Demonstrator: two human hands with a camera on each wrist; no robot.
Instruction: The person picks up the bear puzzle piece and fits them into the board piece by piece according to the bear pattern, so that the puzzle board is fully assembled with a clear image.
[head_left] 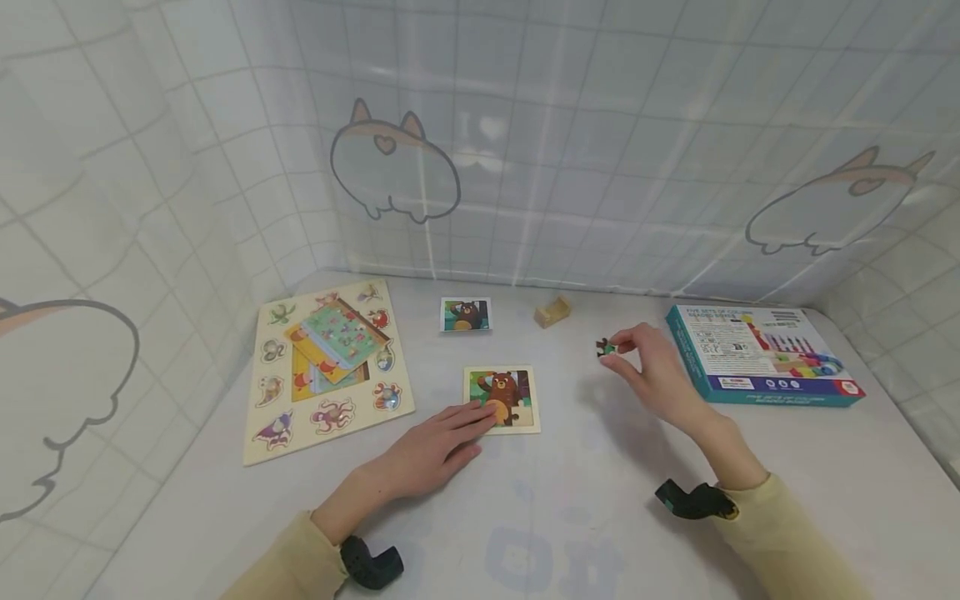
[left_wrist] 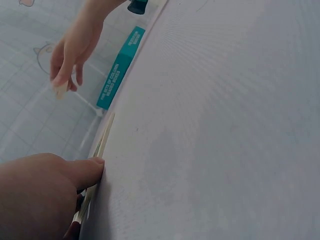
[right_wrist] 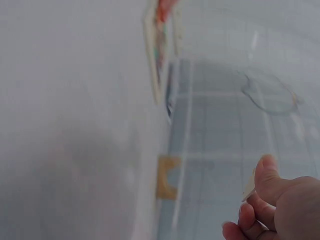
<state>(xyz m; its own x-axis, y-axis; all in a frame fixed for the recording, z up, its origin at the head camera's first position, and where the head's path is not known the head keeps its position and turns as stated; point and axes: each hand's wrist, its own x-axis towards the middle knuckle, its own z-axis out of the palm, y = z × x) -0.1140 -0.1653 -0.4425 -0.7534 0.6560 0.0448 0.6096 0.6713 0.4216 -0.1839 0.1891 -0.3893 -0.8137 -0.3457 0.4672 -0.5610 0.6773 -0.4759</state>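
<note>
A small wooden jigsaw puzzle with a brown bear (head_left: 504, 385) lies in the middle of the table, a bare wood-coloured gap in its lower right corner. My left hand (head_left: 435, 446) rests on its left part, fingers extended over the bear. In the left wrist view the thumb (left_wrist: 90, 171) lies at the edge of the puzzle board. To the right, above the table, my right hand (head_left: 656, 375) pinches a green and brown puzzle piece (head_left: 606, 347) between thumb and fingers. The right wrist view shows that piece (right_wrist: 249, 186) edge-on with its pale side.
A card with the bear picture (head_left: 466, 315) stands behind the puzzle, beside a small notched wooden block (head_left: 553, 312). At left lies a large sea-animal board (head_left: 335, 416) with illustrated cards (head_left: 341, 333) on it. A teal-sided box (head_left: 765, 354) lies at right. Tiled-pattern curtains surround the table.
</note>
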